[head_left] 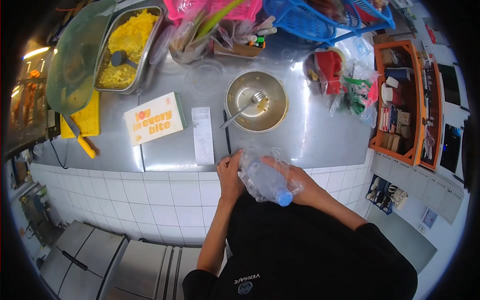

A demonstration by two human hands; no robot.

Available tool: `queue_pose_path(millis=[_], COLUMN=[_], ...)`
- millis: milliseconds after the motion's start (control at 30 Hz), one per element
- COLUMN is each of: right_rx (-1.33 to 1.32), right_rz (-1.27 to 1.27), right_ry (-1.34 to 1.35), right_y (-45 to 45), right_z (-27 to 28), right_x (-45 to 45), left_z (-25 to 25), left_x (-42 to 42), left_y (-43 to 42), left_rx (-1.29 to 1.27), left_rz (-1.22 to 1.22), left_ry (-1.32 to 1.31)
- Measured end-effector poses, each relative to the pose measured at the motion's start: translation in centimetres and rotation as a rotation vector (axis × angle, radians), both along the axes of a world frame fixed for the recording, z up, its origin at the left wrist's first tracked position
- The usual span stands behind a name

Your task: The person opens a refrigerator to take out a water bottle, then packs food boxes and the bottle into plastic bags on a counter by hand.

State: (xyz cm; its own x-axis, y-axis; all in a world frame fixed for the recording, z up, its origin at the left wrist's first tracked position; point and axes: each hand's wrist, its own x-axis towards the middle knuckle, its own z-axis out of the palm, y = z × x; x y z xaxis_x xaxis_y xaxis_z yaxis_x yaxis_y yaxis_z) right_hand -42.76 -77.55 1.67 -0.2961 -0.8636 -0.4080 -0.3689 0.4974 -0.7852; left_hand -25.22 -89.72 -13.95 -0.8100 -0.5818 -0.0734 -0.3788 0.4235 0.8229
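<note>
A clear plastic bottle (269, 178) with a blue cap (284, 198) lies tilted at the counter's front edge, close to my body. Thin clear plastic, which looks like a bag (246, 172), surrounds it. My left hand (230, 176) has its fingers curled at the left edge of that plastic. On the other side, my right hand (299, 184) grips the bag and bottle, its fingers partly hidden behind them. Just beyond my hands sits a steel bowl (283, 112) with food residue and a fork (243, 109) in it. A black pen (227, 132) lies left of the bowl.
A paper receipt (202, 135) and a printed box (155, 120) lie to the left. Farther left are a tray of yellow food (131, 32) and a knife (79, 135) on a yellow board (92, 117). Blue baskets (300, 22) and plastic bags (357, 87) stand at the back right.
</note>
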Motion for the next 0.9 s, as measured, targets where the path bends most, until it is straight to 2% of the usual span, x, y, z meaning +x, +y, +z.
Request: queue_pose_path(millis=[167,400,500,567,633,700,800,900], right_rx=[0.112,0.07,0.091,0.169,0.238,0.267,0.271,0.195], right_rz=[0.008,0.152,0.202,0.232,0.25,0.257,0.229,0.19], right_ry=[-0.134,-0.1,-0.086,-0.133,-0.148,-0.111,-0.084,-0.088], right_y=[1.0,3.2,3.9,2.5,1.6,1.6,1.6,2.1], right_z=[0.2,-1.6,-2.1,-0.4,0.4,0.5,0.6,0.1], right_x=[0.3,0.5,0.8,-0.2,-0.8,-0.8,-0.9,-1.2], left_z=[1.0,-0.2,0.5,-1.0,-1.3,0.1,2.5,3.3], left_x=[-1.2,-1.9,-2.1,-1.1,-1.1,-1.9,-3.5,-3.6], left_y=[0.6,0.7,0.2,0.8,0.8,0.1,-0.4,0.2], left_rx=[0.041,0.105,0.227,0.497,0.637,0.647,0.41,0.011], left_rz=[0.013,0.063,0.066,0.162,0.173,0.102,-0.006,-0.105], left_ry=[-0.048,0.036,0.036,0.055,0.075,0.089,0.147,-0.086])
